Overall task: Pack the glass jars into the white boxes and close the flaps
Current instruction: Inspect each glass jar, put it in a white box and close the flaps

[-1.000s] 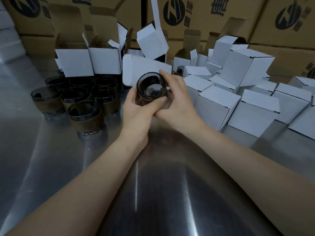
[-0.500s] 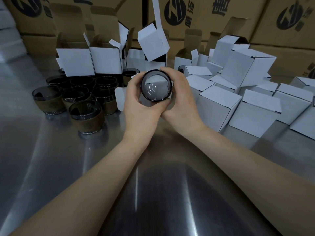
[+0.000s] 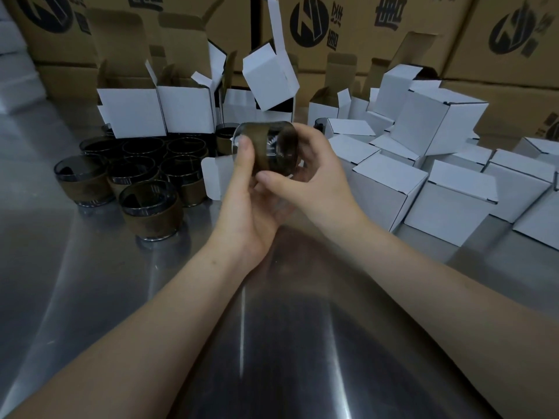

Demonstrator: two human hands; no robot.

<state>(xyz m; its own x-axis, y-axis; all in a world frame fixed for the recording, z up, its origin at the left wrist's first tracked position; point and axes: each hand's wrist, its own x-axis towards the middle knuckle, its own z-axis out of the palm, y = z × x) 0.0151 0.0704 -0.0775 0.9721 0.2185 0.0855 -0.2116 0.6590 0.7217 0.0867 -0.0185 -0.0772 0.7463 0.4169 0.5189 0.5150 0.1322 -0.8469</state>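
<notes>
Both hands (image 3: pixel 251 204) (image 3: pixel 314 182) hold one jar (image 3: pixel 269 146) above bare steel table (image 3: pixel 90 282).

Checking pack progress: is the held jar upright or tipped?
Tipped. The jar lies sideways between left hand and right hand, brown band facing up, not yet boxed.

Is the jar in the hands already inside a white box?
No, the glass jar is held on its side between the left hand and right hand, above the table, outside any box.
</notes>
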